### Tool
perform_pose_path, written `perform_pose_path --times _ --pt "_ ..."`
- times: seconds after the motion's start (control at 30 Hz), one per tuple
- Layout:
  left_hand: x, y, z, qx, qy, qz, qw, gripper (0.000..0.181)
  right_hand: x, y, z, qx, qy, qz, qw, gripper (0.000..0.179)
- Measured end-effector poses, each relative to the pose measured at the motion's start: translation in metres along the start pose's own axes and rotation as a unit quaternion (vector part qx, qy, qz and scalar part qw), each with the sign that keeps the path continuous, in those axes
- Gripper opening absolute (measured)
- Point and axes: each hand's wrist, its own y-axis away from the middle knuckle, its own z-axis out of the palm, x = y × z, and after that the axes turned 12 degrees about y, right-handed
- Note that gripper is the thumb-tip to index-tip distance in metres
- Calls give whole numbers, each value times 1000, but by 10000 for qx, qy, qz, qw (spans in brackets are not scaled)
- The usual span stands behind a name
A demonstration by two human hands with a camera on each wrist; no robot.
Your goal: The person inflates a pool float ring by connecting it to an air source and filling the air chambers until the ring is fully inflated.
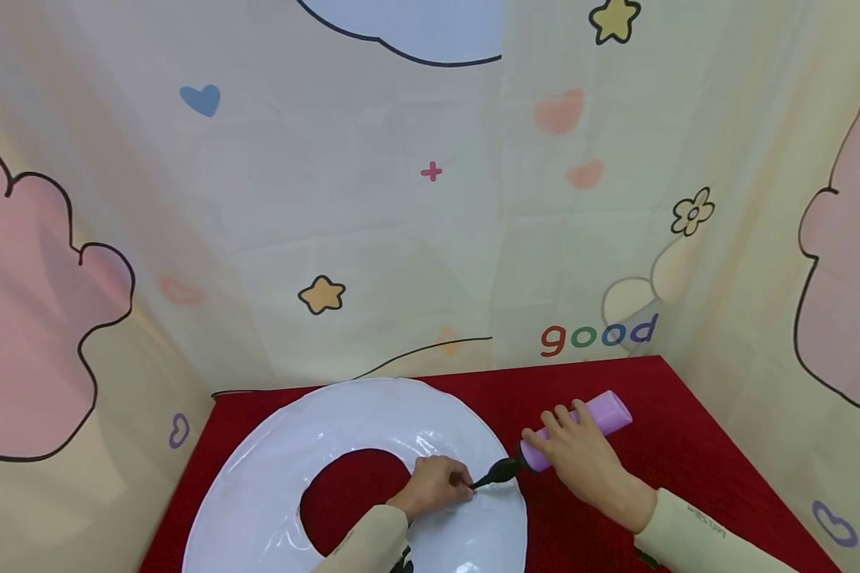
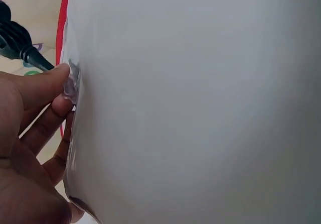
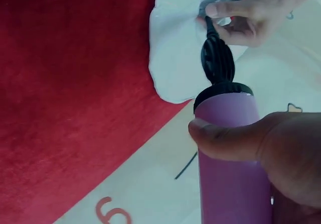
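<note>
Pump (image 1: 611,412), gripped by the right hand (image 1: 584,461), points left to the clear valve (image 2: 70,87) the left hand (image 1: 431,486) pinches, likely steadying it.

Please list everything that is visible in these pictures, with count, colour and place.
Inflatable ring: 1, white, on the red surface
Valve: 1, clear, on the ring
Pump: 1, purple body, right of the ring's hole
Nozzle: 1, black, on the pump's end, pointing at the valve
Red surface: 1, red, under the ring
Backdrop: sheet count unclear, pale, behind and at both sides
Printed shapes: several, mixed colours, on the backdrop
Word "good": 1, multicoloured, backdrop, lower right
Sleeves: 2, cream, on the forearms
Left hand: 1, bare, pinching the valve
Right hand: 1, bare, gripping the pump
</note>
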Motion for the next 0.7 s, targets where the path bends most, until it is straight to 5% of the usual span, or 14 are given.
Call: perform_pose_path --times 0.5,0.7 --pt "2 2 -3 282 -225 255 9990 18 4 -1 0 -61 111 62 9999 77" --pt "4 6 2 424 -210 78 9988 9 2 4 4 -172 -8 130 9998 77"
